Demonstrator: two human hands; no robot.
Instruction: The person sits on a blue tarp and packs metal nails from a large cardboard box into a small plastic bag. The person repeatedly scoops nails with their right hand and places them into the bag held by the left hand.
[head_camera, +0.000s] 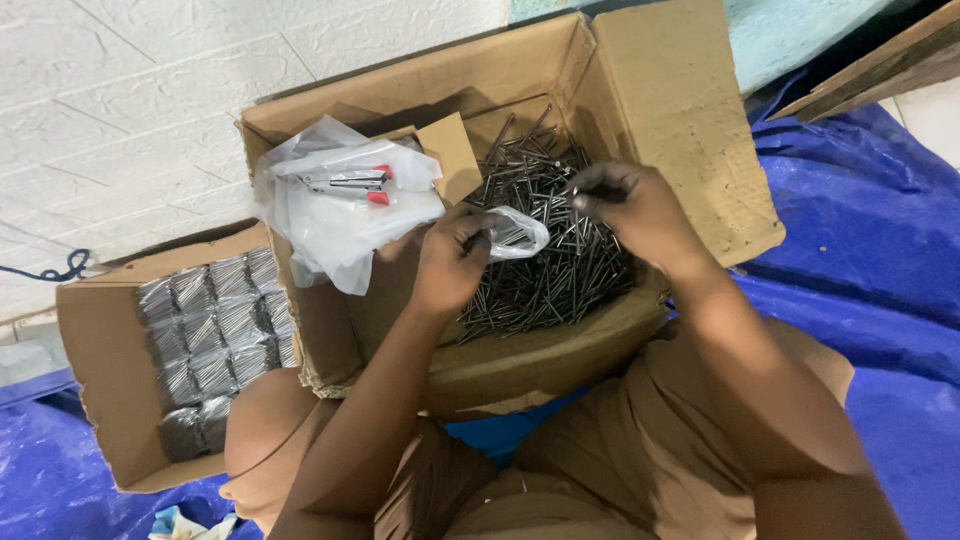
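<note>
arms: bare, no sleeves/gloves
hands: left hand (452, 262), right hand (640, 205), no rings
legs: brown shorts (620, 470), knees bare

We're seeing open room above the nails (560, 270); box walls (690, 110) and piled plastic bags (340, 215) are crowding the sides.

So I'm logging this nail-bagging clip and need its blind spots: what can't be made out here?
Head view only:
- right hand: fingertips curl inward, so any nails they pinch are hidden.
- small clear bag: contents too glary to tell.
- side box: packet contents too small.
- nail box: depth hidden under the nails.
</note>
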